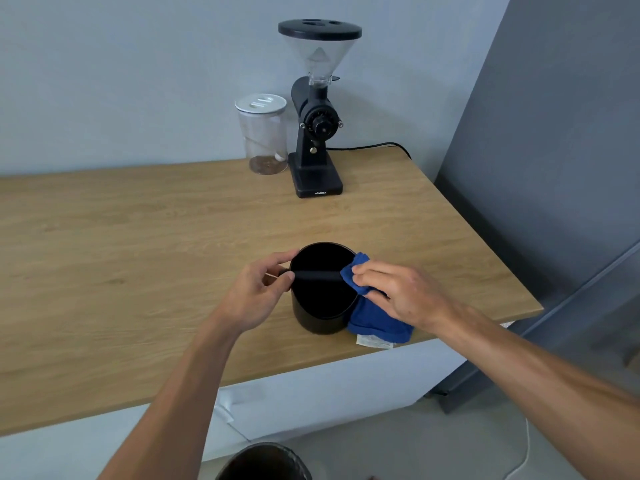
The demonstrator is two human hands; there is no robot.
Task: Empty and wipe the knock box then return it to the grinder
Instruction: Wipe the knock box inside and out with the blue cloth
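**Right hand with cloth at the rim of the knock box; left hand steadying**

My right hand [398, 292] pinches a blue cloth [375, 317] between thumb and fingers, holding its bunched top corner at the right rim of the knock box [320, 296]; the rest of the cloth hangs down the outer wall onto the table [138, 237]. My left hand [258, 292] curls around the left side of the box, thumb and forefinger closed on the rim beside the end of the knock bar [317, 274]. The box stands upright near the front edge of the table, mouth up, its interior too dark to judge for residue. The bar runs left to right, from one hand to the other. The grinder [317, 133] stands well apart, straight beyond the box at the back of the table, with a clear jar [264, 136] just beside it. A dark bin [265, 462] sits below the table edge. I judge wiping to be in hand; the return calls for a forward carry.
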